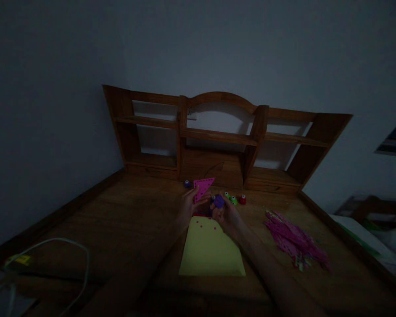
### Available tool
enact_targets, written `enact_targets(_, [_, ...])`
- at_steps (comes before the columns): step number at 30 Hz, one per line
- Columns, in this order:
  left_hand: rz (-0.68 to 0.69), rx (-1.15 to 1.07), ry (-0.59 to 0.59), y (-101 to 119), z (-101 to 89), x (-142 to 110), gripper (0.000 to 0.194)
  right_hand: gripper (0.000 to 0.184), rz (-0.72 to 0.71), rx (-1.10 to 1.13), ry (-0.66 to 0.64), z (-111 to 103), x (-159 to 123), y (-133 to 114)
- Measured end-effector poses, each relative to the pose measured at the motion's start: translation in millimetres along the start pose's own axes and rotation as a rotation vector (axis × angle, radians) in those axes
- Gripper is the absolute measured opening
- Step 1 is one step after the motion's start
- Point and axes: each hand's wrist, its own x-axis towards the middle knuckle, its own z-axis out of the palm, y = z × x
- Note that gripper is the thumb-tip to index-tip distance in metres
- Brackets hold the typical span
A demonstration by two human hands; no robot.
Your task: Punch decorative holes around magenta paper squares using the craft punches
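My left hand (pixel 188 204) pinches a pink paper triangle (pixel 203 188) with a row of small holes or dark dots along its edges. Close beside it, my right hand (pixel 228 212) has its fingers round a small purple paper punch (pixel 219 201). Below both hands lies a sheet of yellow paper (pixel 213 253) with a few small pink bits near its top edge. Something dark red partly shows between the hands and the sheet; I cannot make out what it is. The dim light blurs the fingertips.
Behind my hands stand another purple punch (pixel 187 183), green punches (pixel 233 200) and a red punch (pixel 243 200). To the right is a heap of pink cut strips (pixel 295 240). A white cable (pixel 86 253) loops at left. A wooden shelf (pixel 218 137) backs the desk.
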Motion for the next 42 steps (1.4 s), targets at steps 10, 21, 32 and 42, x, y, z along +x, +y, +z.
enact_targets(10, [0.0, -0.002, -0.008, -1.1, -0.9, 0.1, 0.034, 0.041, -0.286, -0.843, 0.008, 4.9, -9.6, 9.9])
enact_targets(21, [-0.044, -0.02, 0.027, 5.4, 4.7, -5.3, 0.033, 0.026, -0.556, -1.287, -0.2, 6.1, -16.3, 3.7])
enact_targets(32, [0.03, 0.0, 0.02, 0.5, 2.8, -1.8, 0.029, 0.029, -0.504, -1.041, -0.034, 1.3, -7.5, 14.7])
enact_targets(42, [0.057, 0.067, 0.074, 1.0, -1.0, 0.1, 0.027, 0.038, -0.208, -0.161, 0.019, -2.2, 4.6, 11.3])
